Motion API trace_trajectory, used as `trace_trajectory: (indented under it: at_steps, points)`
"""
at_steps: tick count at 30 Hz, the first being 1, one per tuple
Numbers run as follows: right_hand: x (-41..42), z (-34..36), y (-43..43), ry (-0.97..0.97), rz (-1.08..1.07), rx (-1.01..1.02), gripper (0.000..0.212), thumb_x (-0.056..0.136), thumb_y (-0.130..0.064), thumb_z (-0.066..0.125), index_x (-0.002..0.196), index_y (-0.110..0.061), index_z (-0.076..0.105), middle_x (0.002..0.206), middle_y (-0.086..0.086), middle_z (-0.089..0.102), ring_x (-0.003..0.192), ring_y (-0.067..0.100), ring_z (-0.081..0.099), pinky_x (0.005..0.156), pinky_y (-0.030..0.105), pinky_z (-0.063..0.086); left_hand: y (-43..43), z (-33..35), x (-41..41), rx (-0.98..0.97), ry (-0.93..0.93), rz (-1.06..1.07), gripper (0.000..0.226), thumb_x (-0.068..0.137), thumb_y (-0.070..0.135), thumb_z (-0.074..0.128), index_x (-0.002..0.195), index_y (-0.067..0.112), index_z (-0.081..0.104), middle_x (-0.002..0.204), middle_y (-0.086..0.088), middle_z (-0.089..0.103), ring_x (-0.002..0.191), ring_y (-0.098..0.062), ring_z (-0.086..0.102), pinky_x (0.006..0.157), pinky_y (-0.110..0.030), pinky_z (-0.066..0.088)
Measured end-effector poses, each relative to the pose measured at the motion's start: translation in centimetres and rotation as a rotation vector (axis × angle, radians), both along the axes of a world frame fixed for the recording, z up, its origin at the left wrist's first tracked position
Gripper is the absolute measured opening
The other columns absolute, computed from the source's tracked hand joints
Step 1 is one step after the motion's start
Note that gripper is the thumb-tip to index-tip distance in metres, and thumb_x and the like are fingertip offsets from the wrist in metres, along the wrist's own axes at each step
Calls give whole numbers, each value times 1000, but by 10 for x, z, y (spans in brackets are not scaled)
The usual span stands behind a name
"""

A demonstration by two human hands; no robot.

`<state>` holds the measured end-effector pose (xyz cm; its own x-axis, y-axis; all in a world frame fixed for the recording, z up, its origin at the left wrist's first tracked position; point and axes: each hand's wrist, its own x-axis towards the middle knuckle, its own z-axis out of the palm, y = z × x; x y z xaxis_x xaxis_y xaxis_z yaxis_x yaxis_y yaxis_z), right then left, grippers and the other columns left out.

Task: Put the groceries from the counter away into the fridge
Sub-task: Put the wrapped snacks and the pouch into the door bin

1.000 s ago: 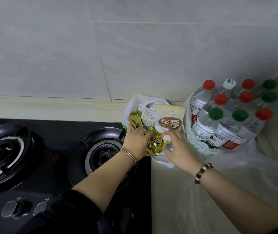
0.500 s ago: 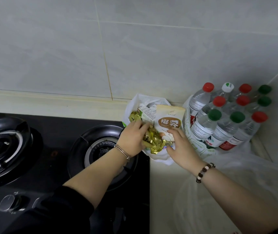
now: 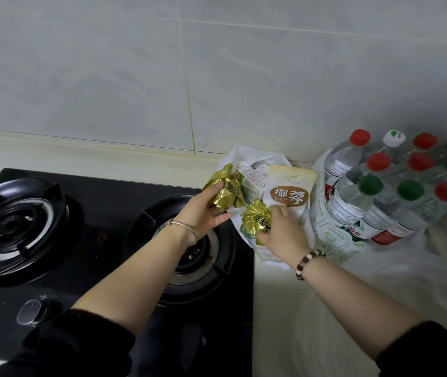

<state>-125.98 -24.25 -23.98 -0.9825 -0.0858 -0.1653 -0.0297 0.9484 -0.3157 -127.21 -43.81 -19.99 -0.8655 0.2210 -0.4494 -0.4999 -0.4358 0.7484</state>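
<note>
A white plastic bag (image 3: 246,156) stands open on the counter against the tiled wall. In it are a cream pouch with a brown oval label (image 3: 290,191) and a small white and green carton (image 3: 252,180). My left hand (image 3: 203,210) grips one gold foil packet (image 3: 225,191) at the bag's left edge. My right hand (image 3: 282,232) holds a second gold foil packet (image 3: 256,219) in front of the pouch. The two packets are apart.
A black gas hob with a right burner (image 3: 189,240) and a left burner (image 3: 15,227) lies directly under my left arm. A shrink-wrapped pack of several water bottles (image 3: 390,191) stands at the right in the corner. Loose clear plastic (image 3: 407,281) covers the counter by my right arm.
The gold packets, bunched together between both hands before, are now separated. My left hand has lifted one up and to the left; my right hand has taken the other.
</note>
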Motion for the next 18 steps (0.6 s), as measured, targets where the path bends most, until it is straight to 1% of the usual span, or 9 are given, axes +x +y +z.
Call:
trace_trajectory:
  at_steps: [1,3,4,6,8,10,12,15,18]
  points:
    - [-2,-2,-5,-2,0,38,68,83,-42,64,135,-9,36,139,7,39,129,22,36,103,33,36,-2,-1,0,33,-7,-7,27,92,34,52,115,19,57,95,0,67,88,-16,64,82,-31,54]
    - [-6,-6,-12,5,1,110,72,82,-44,65,136,-8,34,141,8,39,132,22,35,106,32,32,-4,-2,0,54,-29,-24,29,89,37,53,113,20,56,94,-1,66,83,-17,63,76,-29,55]
    - [-7,-8,-15,12,1,141,73,82,-45,65,136,-7,34,141,9,40,132,22,35,107,31,31,-5,-3,0,60,-42,-37,35,84,40,55,113,20,56,94,-1,65,83,-18,63,72,-28,55]
    - [-10,-14,-19,38,-8,179,74,80,-45,67,134,-7,35,137,10,43,129,23,37,107,31,33,-5,-4,1,68,-56,-69,47,78,48,57,115,20,56,94,-3,64,81,-17,61,68,-28,56]
    - [-12,-19,-22,60,-28,192,76,76,-46,71,132,-7,37,133,10,46,126,24,40,105,32,35,-7,-6,1,90,-69,-104,55,77,56,60,117,18,57,93,-4,63,78,-16,61,68,-28,55]
    - [-12,-22,-24,70,-52,193,78,73,-45,74,130,-7,38,131,10,47,124,24,42,104,33,36,-8,-8,2,130,-74,-140,64,73,63,57,116,16,58,95,-5,60,77,-16,59,68,-28,54]
    - [-12,-24,-25,81,-68,194,78,70,-42,76,129,-7,38,130,9,48,123,24,42,102,33,37,-9,-8,2,163,-75,-161,68,74,69,49,114,15,59,97,-7,57,79,-18,56,70,-28,54]
    - [-12,-26,-25,81,-74,194,77,67,-36,79,126,-7,39,128,9,48,122,24,43,101,32,36,-10,-7,1,190,-106,-170,75,80,75,33,116,15,60,98,-8,58,81,-20,56,70,-30,53]
    - [-13,-27,-24,75,-65,201,78,65,-35,80,125,-7,40,127,8,48,121,23,43,101,31,36,-10,-8,1,236,-137,-151,72,88,70,25,117,14,59,104,-11,57,80,-22,56,69,-31,54]
